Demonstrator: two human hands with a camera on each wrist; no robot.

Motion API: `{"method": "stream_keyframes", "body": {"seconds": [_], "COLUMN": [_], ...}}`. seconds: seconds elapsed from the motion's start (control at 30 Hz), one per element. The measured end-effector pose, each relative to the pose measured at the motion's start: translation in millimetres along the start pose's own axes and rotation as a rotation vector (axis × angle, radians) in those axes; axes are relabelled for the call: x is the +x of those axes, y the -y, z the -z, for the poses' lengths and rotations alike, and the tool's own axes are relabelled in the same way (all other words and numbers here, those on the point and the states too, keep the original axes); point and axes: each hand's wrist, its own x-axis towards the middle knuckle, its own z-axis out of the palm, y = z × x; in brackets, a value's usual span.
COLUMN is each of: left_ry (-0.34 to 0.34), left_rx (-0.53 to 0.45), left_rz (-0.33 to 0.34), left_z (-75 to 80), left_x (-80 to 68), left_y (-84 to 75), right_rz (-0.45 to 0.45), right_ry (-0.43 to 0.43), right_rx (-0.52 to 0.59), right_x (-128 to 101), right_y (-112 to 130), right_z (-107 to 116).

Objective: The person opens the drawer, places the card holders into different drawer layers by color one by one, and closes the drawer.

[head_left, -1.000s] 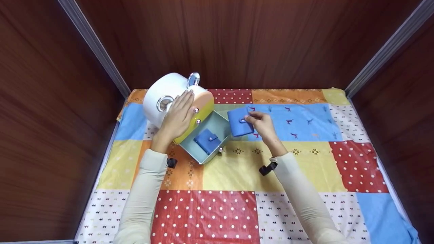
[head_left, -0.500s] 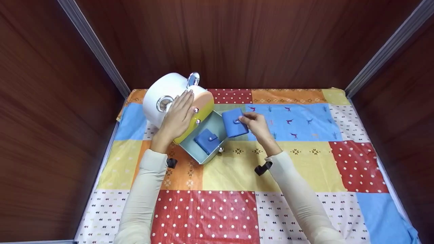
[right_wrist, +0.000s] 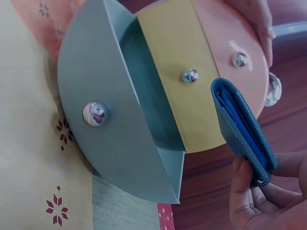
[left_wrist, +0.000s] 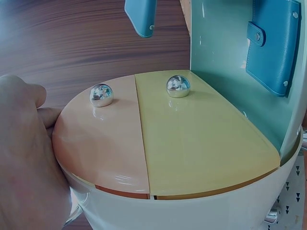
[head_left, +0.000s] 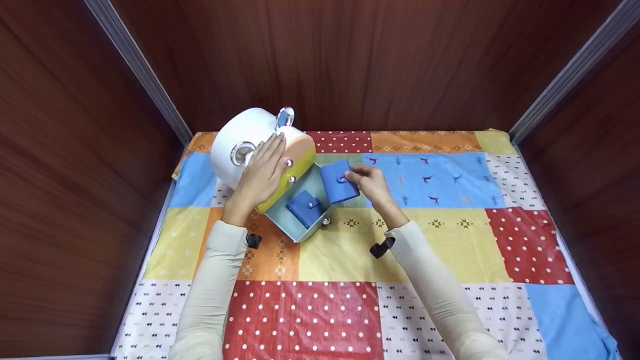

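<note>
A white rounded drawer box (head_left: 241,126) has peach and yellow drawer fronts and a pale green drawer (head_left: 280,218) pulled out. My left hand (head_left: 262,167) rests on the top of the box with its fingers stretched out. Between thumb and fingers, my right hand (head_left: 374,186) pinches a blue snap-strap wallet (head_left: 336,181) by its edge. In the right wrist view this wallet (right_wrist: 240,127) hangs tilted beside the drawer fronts. A second blue wallet (head_left: 303,211) lies inside the green drawer, its snap visible in the left wrist view too.
Silver round knobs (left_wrist: 178,86) stick out from the drawer fronts, and mirror-like rings (head_left: 285,118) from the box's body. A patchwork cloth (head_left: 430,250) covers the table. Dark wood panels (head_left: 350,65) stand at the back and both sides.
My right hand has moved left with the wallet, which now overlaps the green drawer's right edge in the head view. The left hand and the box have stayed put.
</note>
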Motion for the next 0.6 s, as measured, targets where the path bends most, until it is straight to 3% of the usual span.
{"method": "stream_keyframes", "body": {"seconds": [0.6], "left_ry": [-0.025], "left_rx": [-0.005], "left_rz": [-0.013], "left_z": [0.0], "left_x": [0.4], "left_y": [-0.9], "right_rz": [-0.002], "right_ry": [0.012], "right_rx": [-0.005], "right_x": [2.1], "right_y": [1.6], "right_z": [-15.9]}}
